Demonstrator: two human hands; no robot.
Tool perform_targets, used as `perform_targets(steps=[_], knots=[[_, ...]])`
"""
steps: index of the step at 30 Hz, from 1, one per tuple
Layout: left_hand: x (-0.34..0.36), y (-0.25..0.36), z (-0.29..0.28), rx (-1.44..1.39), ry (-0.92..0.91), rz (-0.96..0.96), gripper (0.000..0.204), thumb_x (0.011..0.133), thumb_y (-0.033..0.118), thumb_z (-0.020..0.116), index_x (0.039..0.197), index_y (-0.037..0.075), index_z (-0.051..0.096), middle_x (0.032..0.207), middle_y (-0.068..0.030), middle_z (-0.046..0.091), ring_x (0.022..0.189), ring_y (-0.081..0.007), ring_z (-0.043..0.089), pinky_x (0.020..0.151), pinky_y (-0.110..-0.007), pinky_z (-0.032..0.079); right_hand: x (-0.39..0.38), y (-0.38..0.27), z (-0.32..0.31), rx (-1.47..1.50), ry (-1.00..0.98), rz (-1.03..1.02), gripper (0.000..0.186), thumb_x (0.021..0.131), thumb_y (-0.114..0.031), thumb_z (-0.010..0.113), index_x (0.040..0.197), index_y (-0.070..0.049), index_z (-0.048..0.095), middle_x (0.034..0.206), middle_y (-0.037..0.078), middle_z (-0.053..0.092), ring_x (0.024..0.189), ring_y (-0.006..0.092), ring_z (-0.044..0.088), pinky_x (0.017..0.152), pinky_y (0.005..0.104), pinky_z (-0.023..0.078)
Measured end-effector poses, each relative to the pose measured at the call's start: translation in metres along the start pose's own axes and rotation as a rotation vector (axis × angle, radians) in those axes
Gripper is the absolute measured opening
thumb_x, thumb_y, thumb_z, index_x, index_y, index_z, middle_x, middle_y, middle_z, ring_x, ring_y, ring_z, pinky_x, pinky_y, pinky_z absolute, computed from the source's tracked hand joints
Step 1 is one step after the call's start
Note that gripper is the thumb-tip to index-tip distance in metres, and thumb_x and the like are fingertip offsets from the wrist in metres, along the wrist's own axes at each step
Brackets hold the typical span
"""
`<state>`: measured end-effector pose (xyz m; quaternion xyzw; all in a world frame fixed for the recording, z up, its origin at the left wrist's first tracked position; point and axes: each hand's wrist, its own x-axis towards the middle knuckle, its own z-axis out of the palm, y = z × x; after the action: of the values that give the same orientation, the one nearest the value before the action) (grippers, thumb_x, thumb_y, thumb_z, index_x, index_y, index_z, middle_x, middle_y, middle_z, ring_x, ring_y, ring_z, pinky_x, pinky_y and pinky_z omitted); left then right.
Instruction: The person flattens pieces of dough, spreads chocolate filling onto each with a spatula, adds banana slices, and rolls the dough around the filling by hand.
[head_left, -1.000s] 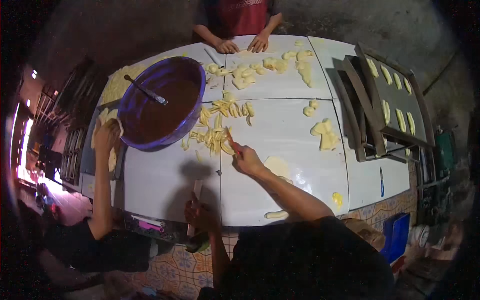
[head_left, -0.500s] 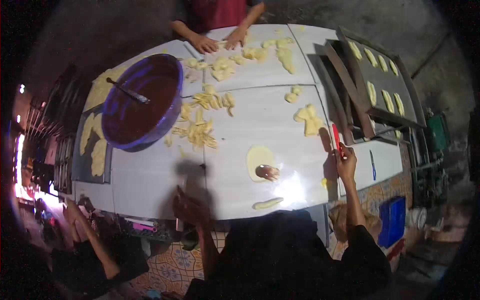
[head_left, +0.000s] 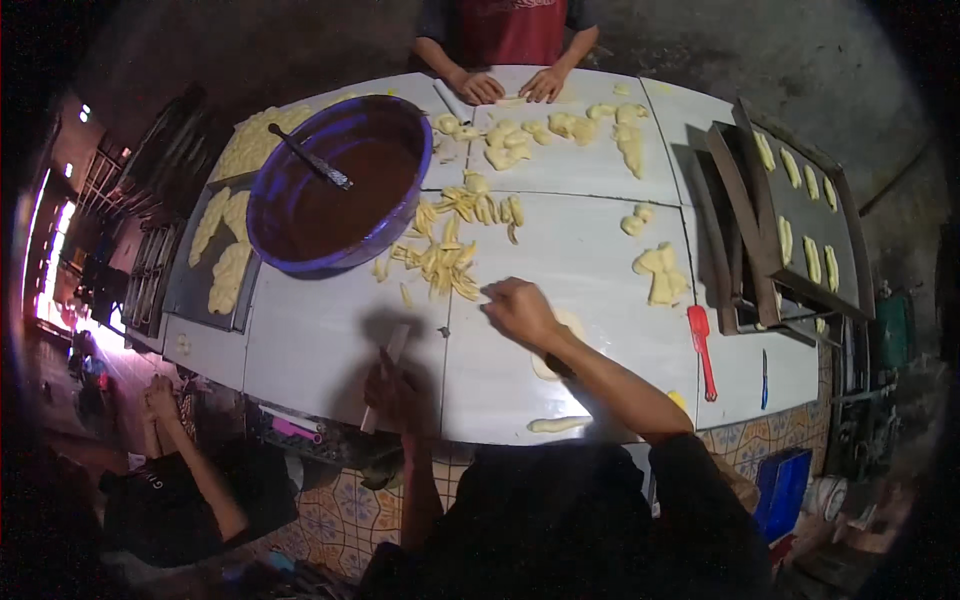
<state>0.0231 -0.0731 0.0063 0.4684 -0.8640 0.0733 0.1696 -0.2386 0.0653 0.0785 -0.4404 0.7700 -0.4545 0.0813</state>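
Observation:
My left hand, in shadow at the table's near edge, is closed around a white rod. My right hand reaches across the middle with fingers curled in, close to a pile of pale dough strips; whether a strip is in them cannot be made out. Under my right forearm lies a flat dough round, mostly covered. A rolled dough piece rests by the near edge. The red spatula lies on the table to the right.
A purple tub of brown filling holds a utensil. Dough trays stand left, stacked trays of rolls right, beside a blue-handled knife. Across the table, a person's hands work dough; another person's arm is at lower left.
My right hand has let go of the red spatula on the table and moved left to the dough strips. My left hand still holds the white rod. The view has shifted.

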Motion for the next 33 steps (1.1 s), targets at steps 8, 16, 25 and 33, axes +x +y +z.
perform_targets(steps=[8,16,25,33], knots=[[-0.001,0.01,-0.002,-0.214,0.254,0.091,0.064,0.088,0.02,0.067,0.149,0.014,0.052,0.126,-0.0157,0.061,0.122,-0.0391,0.055,0.11,-0.057,0.039,0.059,-0.002,0.029,-0.187,-0.112,-0.101,0.011,0.085,-0.009,0.062,0.082,0.0,0.067,0.081,0.023,0.069,0.072,0.0395,0.067,0.069,0.0498,0.054],[-0.004,0.085,-0.072,-0.994,-0.06,0.259,0.039,0.084,-0.003,0.062,0.122,0.005,0.07,0.115,-0.0178,0.063,0.109,-0.0367,0.059,0.1,-0.05,0.046,-0.052,0.011,-0.085,0.254,-0.299,0.256,0.021,0.085,-0.011,0.078,0.103,0.0,0.075,0.084,0.007,0.071,0.071,0.0134,0.065,0.067,0.0314,0.054],[-0.003,0.182,-0.056,-0.952,-0.185,0.718,0.019,0.083,0.007,0.074,0.102,0.005,0.075,0.108,-0.0108,0.064,0.106,-0.0323,0.055,0.094,-0.045,0.044,-0.128,0.019,-0.099,-0.164,-0.072,0.059,0.023,0.08,-0.009,0.074,0.103,-0.006,0.075,0.103,0.011,0.07,0.103,0.0338,0.063,0.088,0.0434,0.055],[-0.019,0.183,-0.068,-0.877,-0.182,0.767,0.01,0.083,0.012,0.075,0.092,0.008,0.076,0.107,-0.0094,0.062,0.108,-0.0313,0.054,0.094,-0.045,0.043,-0.14,0.029,-0.084,-0.242,-0.03,0.009,0.024,0.076,-0.019,0.084,0.092,-0.005,0.073,0.093,0.011,0.066,0.096,0.034,0.063,0.078,0.0435,0.056]])
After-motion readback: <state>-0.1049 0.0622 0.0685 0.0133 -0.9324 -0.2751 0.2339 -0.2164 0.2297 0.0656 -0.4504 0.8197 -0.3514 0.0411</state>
